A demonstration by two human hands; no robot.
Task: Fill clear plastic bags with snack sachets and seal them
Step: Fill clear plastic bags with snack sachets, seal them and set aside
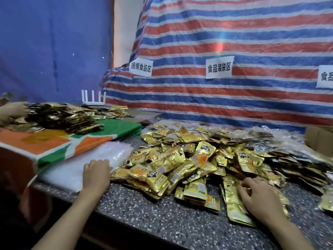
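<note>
While our left hand (97, 175) lies on the flat stack of clear plastic bags (75, 170) at the left of the speckled counter (144, 217), its fingers bent down over the stack's far edge, we cannot tell whether it grips a bag or only presses on it. Our right hand (261, 197) rests on the near edge of the gold sachets (180, 163), fingers spread and loosely bent, lifting nothing. These sachets lie loose in a broad heap across the counter, touching the right edge of the bag stack. Behind the heap, toward the right, we see filled bags (266, 139) of clear film with dark and gold sachets showing through, blurred. A cardboard box (319, 139) stands at the right edge; its contents are hidden from us. To the left, on an orange and green cloth (59, 145), sits a second heap (59, 117) of sachets, with another person's hand (13, 109) at its far left. A white router (92, 100) stands behind it, and a striped tarp (234, 42) bearing paper labels (218, 66) forms the backdrop
</note>
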